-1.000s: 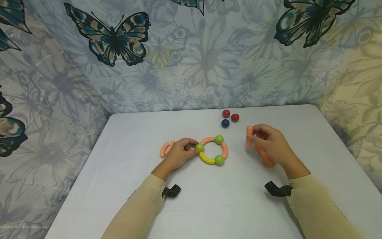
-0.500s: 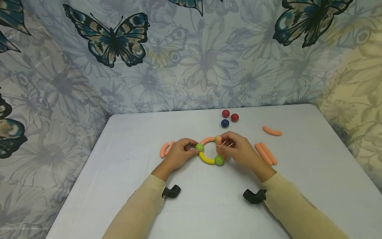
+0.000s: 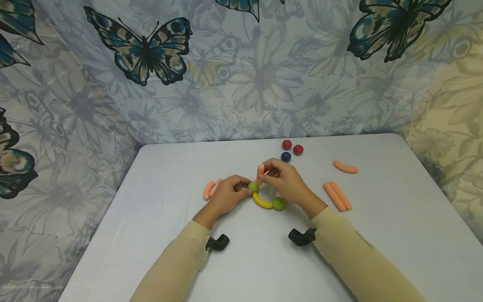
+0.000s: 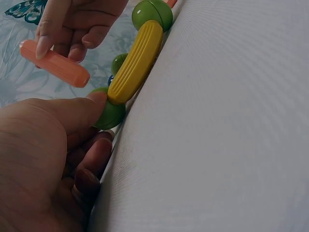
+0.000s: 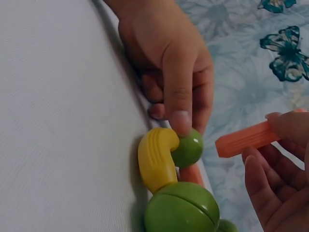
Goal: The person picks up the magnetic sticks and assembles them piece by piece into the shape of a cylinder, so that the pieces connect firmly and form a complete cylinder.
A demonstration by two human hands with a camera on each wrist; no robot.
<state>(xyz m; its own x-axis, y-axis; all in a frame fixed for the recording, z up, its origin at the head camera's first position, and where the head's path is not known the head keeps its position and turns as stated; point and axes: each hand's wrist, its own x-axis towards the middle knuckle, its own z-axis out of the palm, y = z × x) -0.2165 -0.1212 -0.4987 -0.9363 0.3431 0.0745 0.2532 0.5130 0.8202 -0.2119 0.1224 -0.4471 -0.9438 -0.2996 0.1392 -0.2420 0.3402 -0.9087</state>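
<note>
Near edge of the white table (image 3: 264,268): both cream sleeves reached in, a black wrist-camera mount under each.

Left hand (image 3: 226,196) had not shifted over the last second; thumb and forefinger pinched the green ball (image 3: 253,187) at the left end of the yellow curved piece (image 3: 261,201), holding the assembly flat on the table. Wrist view confirmed it: thumb tip pressed on that ball (image 4: 108,113), yellow piece (image 4: 135,62) running off to a second green ball (image 4: 153,13).

Right hand (image 3: 284,181) was the mover. A second ago it sat well right of the ring with an orange stick; half a second ago it was at the ring's right side; at this moment it held a short orange stick (image 3: 260,170) upright, pinched between thumb and fingers, just above the left-hand green ball. The ring's upper orange arc and top ball were mostly hidden behind this hand (a bit of orange peeped below the ball in the right wrist view, (image 5: 192,174)). Judged: another piece being brought to the held ball, not yet joined.

Mid-table: two orange sticks (image 3: 337,196) side by side to the right, one curved orange piece (image 3: 345,167) beyond, two more orange pieces (image 3: 210,188) left of the left hand.

Far: two red balls (image 3: 292,147) and a blue ball (image 3: 285,157), close together, before the butterfly cloth (image 3: 151,50).
</note>
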